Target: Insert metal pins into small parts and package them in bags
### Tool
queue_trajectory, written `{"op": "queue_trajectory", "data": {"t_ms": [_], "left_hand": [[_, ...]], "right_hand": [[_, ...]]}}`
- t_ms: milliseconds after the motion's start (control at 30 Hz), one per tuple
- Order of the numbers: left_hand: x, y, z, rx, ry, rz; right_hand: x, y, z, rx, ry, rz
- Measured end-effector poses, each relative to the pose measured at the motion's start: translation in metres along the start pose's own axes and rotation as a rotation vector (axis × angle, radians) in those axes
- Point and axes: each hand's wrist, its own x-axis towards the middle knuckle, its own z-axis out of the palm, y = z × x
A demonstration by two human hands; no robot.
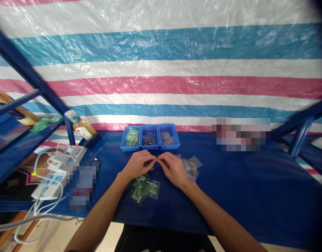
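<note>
Wkshp, blue bench (242,182), parts bins (150,148), tarp wall (161,45)

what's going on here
A person is working at a blue-covered bench with bare hands. Their left hand and right hand meet at the fingertips and appear to pinch a tiny metal part. Green-labelled packets lie just below the hands, and clear bags lie beside the right hand. Ahead, a blue three-part tray holds more packets and metal pins.
</note>
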Motion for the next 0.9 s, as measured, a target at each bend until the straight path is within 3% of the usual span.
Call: {"op": "queue_trajectory", "data": {"t_ms": [900], "left_hand": [[0.0, 0.0001, -0.0002, 0.009, 0.011, 0.015]], "right_hand": [[0.0019, -0.0016, -0.0048, -0.045, -0.049, 0.005]]}}
